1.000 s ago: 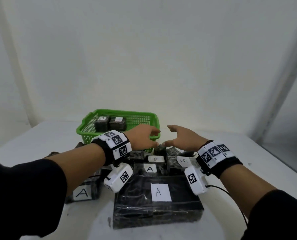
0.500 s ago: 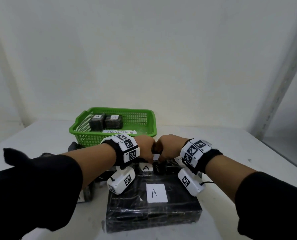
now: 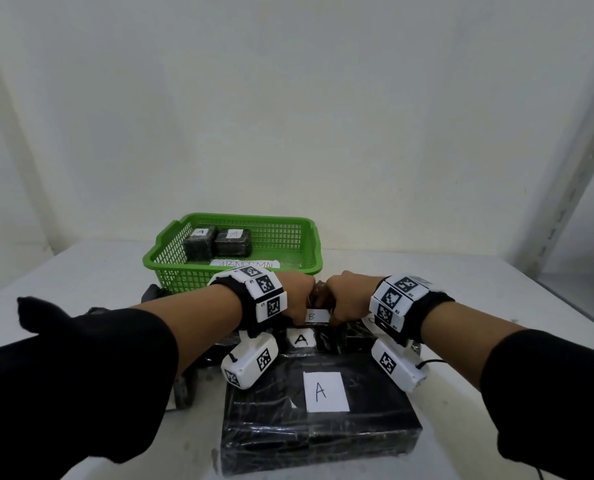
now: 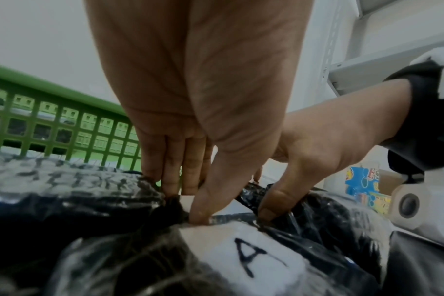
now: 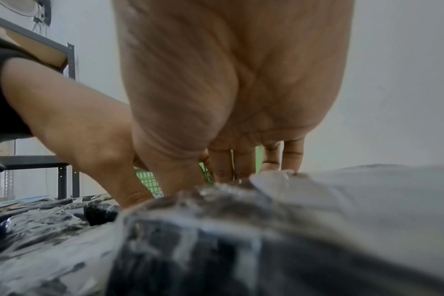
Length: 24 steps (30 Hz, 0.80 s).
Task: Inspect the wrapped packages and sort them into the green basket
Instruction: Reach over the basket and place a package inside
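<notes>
A small black wrapped package labelled B (image 3: 314,315) lies in the middle of a pile of black packages, just in front of the green basket (image 3: 243,217). My left hand (image 3: 300,306) grips its left end, thumb and fingers (image 4: 176,180) pinching the wrap. On its right end my right hand (image 3: 335,306) holds it, the thumb (image 4: 271,208) pressed into the plastic. Most of the package is hidden under both hands. Two small packages labelled A (image 3: 200,242) (image 3: 232,241) sit in the basket's back left, near a paper strip reading ABNORMAL (image 3: 245,264).
A small package labelled A (image 3: 300,339) lies right below my hands. A large flat package labelled A (image 3: 319,410) fills the near table. More black packages lie under my left forearm (image 3: 184,386). The grey table (image 3: 479,289) runs on to the right, a metal shelf (image 4: 368,60) beyond it.
My hands were spread apart and open above the pile a second ago. They have come together, dropped onto the B package and taken hold of it.
</notes>
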Available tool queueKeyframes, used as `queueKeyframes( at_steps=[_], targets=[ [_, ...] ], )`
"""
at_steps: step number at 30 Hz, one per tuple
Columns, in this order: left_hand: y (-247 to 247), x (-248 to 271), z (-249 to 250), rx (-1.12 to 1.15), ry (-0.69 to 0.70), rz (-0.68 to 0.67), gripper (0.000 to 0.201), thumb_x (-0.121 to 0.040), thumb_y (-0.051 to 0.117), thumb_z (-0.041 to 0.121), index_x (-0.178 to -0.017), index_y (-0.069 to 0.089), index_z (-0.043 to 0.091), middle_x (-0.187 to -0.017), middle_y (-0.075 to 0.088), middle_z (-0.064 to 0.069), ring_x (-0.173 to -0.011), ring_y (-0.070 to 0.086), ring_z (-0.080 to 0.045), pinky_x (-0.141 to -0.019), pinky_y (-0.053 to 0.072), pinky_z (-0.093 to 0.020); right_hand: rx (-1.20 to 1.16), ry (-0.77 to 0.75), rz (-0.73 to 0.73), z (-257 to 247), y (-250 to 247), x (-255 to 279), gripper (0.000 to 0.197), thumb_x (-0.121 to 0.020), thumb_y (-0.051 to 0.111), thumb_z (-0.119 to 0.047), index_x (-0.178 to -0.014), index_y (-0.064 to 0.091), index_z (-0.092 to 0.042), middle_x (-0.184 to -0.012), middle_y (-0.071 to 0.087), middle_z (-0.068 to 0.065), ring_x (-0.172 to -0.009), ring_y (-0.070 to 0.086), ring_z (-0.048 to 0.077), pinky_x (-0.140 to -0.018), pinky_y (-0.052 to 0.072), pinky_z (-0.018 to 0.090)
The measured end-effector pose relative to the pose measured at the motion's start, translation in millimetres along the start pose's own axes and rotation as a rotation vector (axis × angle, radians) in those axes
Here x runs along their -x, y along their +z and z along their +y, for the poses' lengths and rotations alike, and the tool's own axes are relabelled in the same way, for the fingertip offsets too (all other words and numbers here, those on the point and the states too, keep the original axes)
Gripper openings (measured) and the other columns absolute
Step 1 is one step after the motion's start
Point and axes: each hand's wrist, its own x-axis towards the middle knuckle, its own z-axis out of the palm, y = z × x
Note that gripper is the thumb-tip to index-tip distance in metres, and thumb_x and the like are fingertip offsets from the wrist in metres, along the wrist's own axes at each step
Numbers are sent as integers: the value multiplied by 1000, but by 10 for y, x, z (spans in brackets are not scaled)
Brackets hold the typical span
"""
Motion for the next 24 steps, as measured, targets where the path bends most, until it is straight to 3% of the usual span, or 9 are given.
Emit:
queueKeyframes(
  at_steps=[4,10,15,21,24],
  targets=[
    [-33,-12,25,-4,19,-17,51,-76,84,20,-121,66,5,-113,73,-13,-86,59,-22,-77,53,-34,21,-24,-16,10,-1,-18,44,-80,82,-33,-122,72,-25,-111,76,5,-104,70,27,-94,59,42],
    [-52,35,39,3,45,22,53,-76,85,23,-122,65,6,-117,72,-11,-105,68,-29,-81,54,-32,6,-71,-3,41,3,-9,47,-78,87,-37,-121,74,-23,-111,77,2,-105,70,25,-94,59,41],
    [-94,62,17,40,48,61,53,-76,84,26,-123,66,11,-115,74,-8,-103,69,-27,-81,54,-30,-132,-95,85,107,-28,24,44,-79,83,-31,-122,73,-21,-114,76,-1,-102,70,20,-94,56,35],
    [-272,156,-211,366,44,107,50,-84,78,25,-132,62,21,-122,72,4,-109,68,-19,-101,53,-37,-517,-97,291,301,-112,85,34,-85,78,-26,-117,73,-21,-95,71,-12,-89,69,14,-80,53,25],
    [-333,271,-332,575,73,231,48,-82,83,21,-127,66,23,-119,72,6,-109,69,-16,-101,53,-35,-737,-139,394,304,-176,120,23,-87,76,-16,-110,74,-20,-103,77,-1,-85,73,17,-73,55,23]
  ],
)
